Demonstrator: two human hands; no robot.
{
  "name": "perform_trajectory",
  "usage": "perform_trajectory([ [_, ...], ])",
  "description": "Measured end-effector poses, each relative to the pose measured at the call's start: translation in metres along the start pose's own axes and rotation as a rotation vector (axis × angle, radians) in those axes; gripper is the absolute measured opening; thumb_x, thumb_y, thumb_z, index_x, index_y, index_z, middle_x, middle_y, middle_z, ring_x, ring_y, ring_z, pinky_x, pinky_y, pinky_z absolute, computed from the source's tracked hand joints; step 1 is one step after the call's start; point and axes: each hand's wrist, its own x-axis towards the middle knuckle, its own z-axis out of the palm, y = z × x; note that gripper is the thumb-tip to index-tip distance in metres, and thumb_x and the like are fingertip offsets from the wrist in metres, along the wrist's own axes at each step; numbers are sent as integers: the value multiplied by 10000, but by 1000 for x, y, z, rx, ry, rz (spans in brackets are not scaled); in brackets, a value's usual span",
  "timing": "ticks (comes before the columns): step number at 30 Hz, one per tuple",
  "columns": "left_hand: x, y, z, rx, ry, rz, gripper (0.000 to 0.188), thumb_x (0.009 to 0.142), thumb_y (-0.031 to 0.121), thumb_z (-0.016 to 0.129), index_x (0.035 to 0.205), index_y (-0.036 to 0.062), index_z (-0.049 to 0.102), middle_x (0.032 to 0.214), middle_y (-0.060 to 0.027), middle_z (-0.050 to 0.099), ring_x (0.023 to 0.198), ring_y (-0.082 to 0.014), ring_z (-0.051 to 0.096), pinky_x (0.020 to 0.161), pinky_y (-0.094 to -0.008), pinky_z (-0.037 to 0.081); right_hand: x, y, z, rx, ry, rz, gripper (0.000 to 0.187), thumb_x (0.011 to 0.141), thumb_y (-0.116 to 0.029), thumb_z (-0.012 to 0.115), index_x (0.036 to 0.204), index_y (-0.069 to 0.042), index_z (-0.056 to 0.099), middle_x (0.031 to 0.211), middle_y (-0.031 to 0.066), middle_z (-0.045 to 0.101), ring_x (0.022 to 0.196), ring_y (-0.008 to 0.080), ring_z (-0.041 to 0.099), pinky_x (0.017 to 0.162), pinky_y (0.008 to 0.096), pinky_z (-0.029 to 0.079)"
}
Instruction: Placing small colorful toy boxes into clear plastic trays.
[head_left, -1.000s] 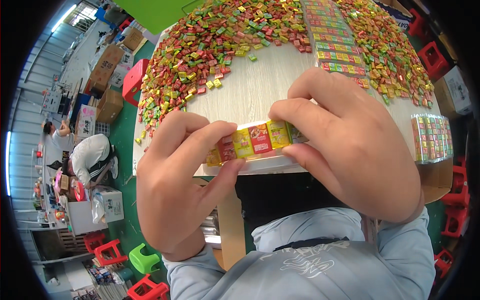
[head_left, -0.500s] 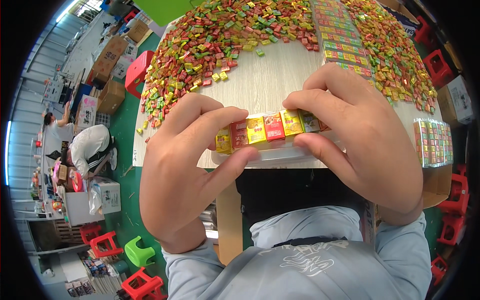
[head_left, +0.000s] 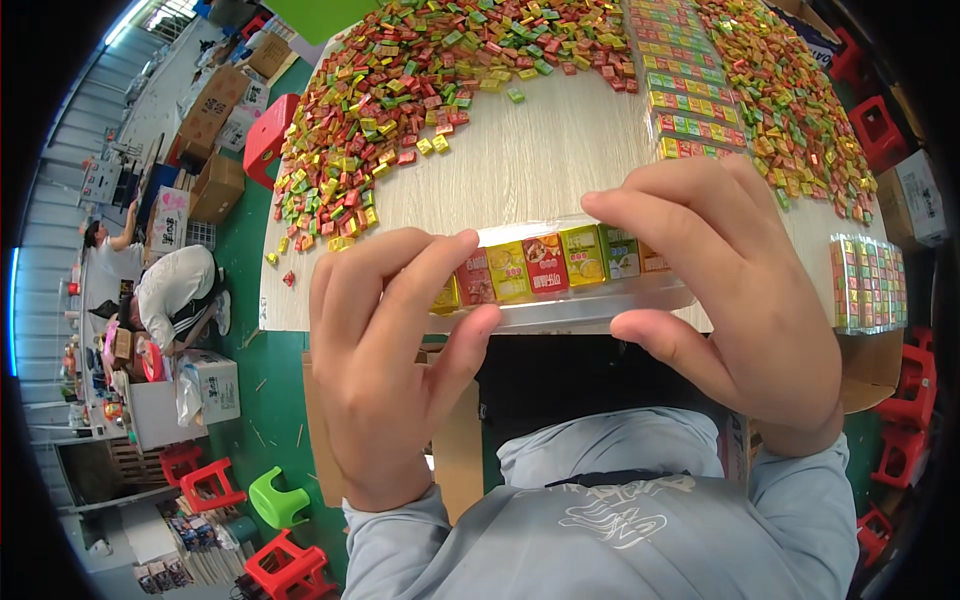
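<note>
A clear plastic tray (head_left: 562, 312) with one row of red, yellow and green wrapped candies (head_left: 546, 264) is at the table's near edge. My left hand (head_left: 390, 330) is curled around its left end, fingertips at the far rim and thumb at the near rim. Around the right end, my right hand (head_left: 735, 265) has its index fingertip by the far rim and its thumb by the near one. Both hands hide the row's ends. Clear film glints along the tray's far edge.
Loose wrapped candies (head_left: 400, 110) are heaped across the far left of the table, with another heap (head_left: 800, 130) at right. Filled trays (head_left: 690, 100) form a column between them. More packed trays (head_left: 866, 284) stand at the right edge. Red stools (head_left: 272, 138) flank the table.
My fingertips and thumbs have shifted from the candy row toward the tray's rims, spreading wider apart. More of the candies and clear tray edge shows now.
</note>
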Motion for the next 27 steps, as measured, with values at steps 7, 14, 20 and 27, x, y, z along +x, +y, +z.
perform_trajectory([
  [7,-21,3,20,178,206,-50,284,984,358,717,1083,110,814,1155,-52,726,985,-209,591,836,-322,462,-13,1,7,-25,14,7,532,894,-316,762,1340,-44,659,1302,119,617,1152,310,536,1009,419,440],
  [14,-26,-3,21,183,207,-21,376,1040,371,619,1100,27,757,1156,-167,722,1054,-294,625,932,-399,469,-20,2,14,-37,48,7,546,885,-331,776,1346,-56,677,1382,116,593,1133,291,517,932,377,473],
  [20,-29,-9,29,-10,365,-70,302,920,374,781,1078,117,797,1204,-96,722,1051,-262,621,905,-372,482,-15,-3,16,-102,80,-23,601,901,-404,772,1378,-55,670,1423,119,571,1161,281,510,895,363,491],
  [27,-33,-13,26,-29,321,-76,305,889,351,804,1072,108,804,1167,-107,726,1018,-269,624,870,-370,506,4,-7,12,-201,38,-161,574,1005,-475,628,1382,-45,665,1465,147,611,1348,336,578,1103,456,425],
])
